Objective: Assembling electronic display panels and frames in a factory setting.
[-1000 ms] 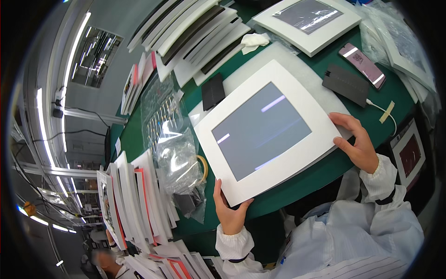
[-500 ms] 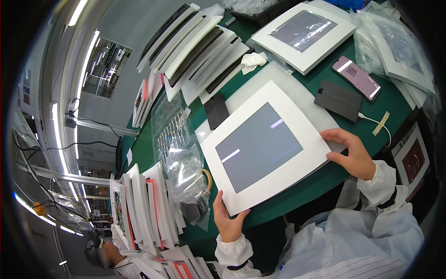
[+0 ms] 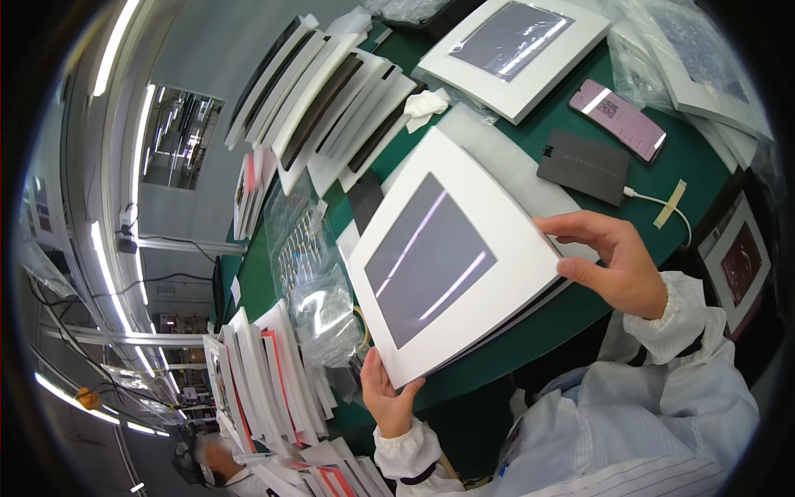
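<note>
In the head view, the left hand's (image 3: 391, 396) grip grasps the bottom corner and the right hand's (image 3: 614, 261) grip the right edge of a smooth white frame (image 3: 437, 263) with a glossy gray center, tilted mid-picture over the green counter (image 3: 694, 161). Crinkled clear plastic (image 3: 325, 311) lies left; a flat black box (image 3: 585, 168), upper right.

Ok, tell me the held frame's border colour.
The border is white, best seen in the head view.
</note>
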`<move>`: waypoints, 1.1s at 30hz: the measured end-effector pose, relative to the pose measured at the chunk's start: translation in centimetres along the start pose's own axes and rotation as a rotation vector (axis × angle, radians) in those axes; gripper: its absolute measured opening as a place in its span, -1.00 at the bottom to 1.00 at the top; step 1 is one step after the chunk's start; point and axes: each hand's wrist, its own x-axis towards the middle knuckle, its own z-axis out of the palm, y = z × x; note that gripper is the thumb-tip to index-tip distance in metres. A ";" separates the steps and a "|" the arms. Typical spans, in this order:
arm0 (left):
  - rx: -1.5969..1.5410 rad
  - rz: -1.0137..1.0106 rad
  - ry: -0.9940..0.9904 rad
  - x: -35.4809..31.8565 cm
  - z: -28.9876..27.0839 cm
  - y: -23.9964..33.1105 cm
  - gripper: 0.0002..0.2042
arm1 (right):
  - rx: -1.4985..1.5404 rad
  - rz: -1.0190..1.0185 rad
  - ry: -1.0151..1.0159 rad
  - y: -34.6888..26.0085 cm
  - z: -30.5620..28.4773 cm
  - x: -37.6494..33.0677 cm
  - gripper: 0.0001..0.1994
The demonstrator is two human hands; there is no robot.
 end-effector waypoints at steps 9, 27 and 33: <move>-0.004 -0.041 -0.015 -0.1 -0.7 -1.9 -0.05 | 0.046 -0.432 -0.086 -2.0 5.3 -0.3 -0.55; 0.454 0.251 -0.025 0.5 4.9 4.1 -0.50 | -0.131 -0.695 -0.323 -2.6 13.1 -0.4 -0.30; 0.448 0.181 0.004 0.0 3.1 2.0 -0.57 | -0.098 -0.656 -0.423 -0.1 15.5 -2.2 -0.27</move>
